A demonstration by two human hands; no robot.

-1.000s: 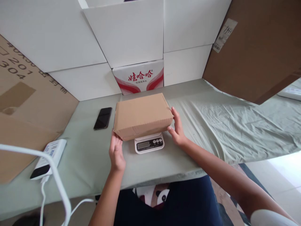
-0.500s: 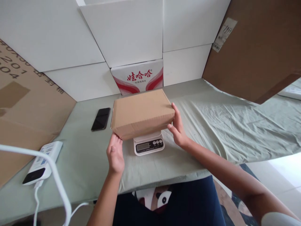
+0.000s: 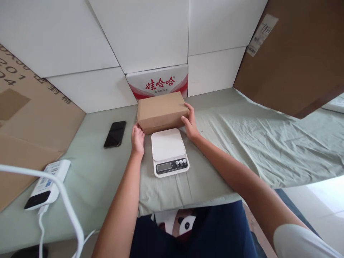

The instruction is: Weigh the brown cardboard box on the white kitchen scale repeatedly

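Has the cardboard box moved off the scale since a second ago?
Yes. The cardboard box has gone from on top of the scale to the cloth behind it, toward the red-and-white carton, between both hands.

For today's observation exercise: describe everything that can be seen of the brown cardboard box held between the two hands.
The cardboard box is plain brown, rectangular and flat-topped, closed, with no label or tape showing. It lies level on the green cloth, just behind the white scale and in front of the red-printed white carton. Whether it touches either cannot be told. The left hand presses its near left corner, and the right hand its right end.
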